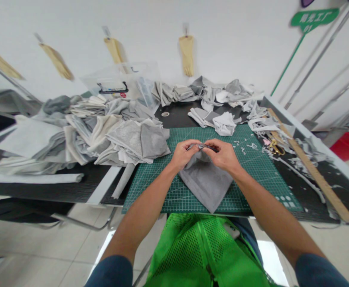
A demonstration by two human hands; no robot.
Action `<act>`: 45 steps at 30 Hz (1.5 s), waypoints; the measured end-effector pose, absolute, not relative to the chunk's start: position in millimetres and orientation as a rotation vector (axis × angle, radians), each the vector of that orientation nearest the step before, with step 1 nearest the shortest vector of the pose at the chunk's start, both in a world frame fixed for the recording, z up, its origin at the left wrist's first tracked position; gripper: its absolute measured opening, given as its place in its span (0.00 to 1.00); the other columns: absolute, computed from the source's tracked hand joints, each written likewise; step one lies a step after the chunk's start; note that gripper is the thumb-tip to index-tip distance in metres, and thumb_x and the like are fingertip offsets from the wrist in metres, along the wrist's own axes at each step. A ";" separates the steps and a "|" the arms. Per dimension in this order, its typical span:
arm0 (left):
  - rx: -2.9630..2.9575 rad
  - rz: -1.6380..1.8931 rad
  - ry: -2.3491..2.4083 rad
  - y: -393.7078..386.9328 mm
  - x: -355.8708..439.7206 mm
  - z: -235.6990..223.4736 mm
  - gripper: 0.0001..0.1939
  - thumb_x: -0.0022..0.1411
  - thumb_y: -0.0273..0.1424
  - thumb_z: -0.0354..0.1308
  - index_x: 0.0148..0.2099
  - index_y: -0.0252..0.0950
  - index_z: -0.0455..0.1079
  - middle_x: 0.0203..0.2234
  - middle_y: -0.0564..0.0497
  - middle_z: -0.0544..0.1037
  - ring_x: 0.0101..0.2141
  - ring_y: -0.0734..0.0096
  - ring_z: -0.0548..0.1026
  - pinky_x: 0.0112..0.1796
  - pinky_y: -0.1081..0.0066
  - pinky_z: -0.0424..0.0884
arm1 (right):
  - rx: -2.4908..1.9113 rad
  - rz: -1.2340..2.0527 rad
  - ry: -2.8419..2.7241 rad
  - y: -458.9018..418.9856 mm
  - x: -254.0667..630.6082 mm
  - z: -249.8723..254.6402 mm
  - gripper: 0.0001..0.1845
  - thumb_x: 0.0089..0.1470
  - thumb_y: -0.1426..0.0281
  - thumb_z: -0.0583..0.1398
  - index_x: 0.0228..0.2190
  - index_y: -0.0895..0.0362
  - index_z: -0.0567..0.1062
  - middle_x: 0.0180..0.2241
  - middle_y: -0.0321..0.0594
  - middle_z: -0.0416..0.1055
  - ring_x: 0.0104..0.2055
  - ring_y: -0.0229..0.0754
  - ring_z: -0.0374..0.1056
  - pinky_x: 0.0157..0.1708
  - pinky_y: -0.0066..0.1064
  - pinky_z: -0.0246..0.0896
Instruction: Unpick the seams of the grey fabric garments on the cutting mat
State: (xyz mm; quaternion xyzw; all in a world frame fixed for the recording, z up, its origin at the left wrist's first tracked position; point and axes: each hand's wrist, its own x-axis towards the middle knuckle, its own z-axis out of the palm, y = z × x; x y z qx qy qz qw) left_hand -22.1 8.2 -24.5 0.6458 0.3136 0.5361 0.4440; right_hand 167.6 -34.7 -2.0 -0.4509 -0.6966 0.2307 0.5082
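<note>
A piece of grey cloth (207, 183) hangs from my fingers over the green cutting mat (150, 187), its lower corner pointing toward me. My left hand (184, 154) pinches the upper edge of the cloth. On the same edge, close beside it, my right hand (223, 154) is closed in a pinch too. The fingertips of both hands nearly meet, and the edge between them looks folded or bunched. Small white scraps (243, 149) lie on the mat to the right of my right hand.
Heaped grey and cream cloths (126, 137) cover the left side, before a clear plastic box (123, 83). More cloth pieces (225, 123) lie behind the mat. To the right are gold-handled scissors (276, 148), a long wooden ruler (314, 175) and scraps. A tape roll (165, 114) sits behind.
</note>
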 end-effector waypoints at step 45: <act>1.352 1.219 0.503 9.8 -23.9 -19.9 0.25 0.43 0.26 0.65 0.48 0.37 0.72 0.38 0.49 0.79 0.38 0.68 0.76 0.36 0.72 0.70 | -1.029 0.830 -1.437 -23.5 168.0 -8.8 0.10 0.49 0.64 0.69 0.32 0.56 0.78 0.29 0.33 0.72 0.31 0.38 0.64 0.33 0.31 0.60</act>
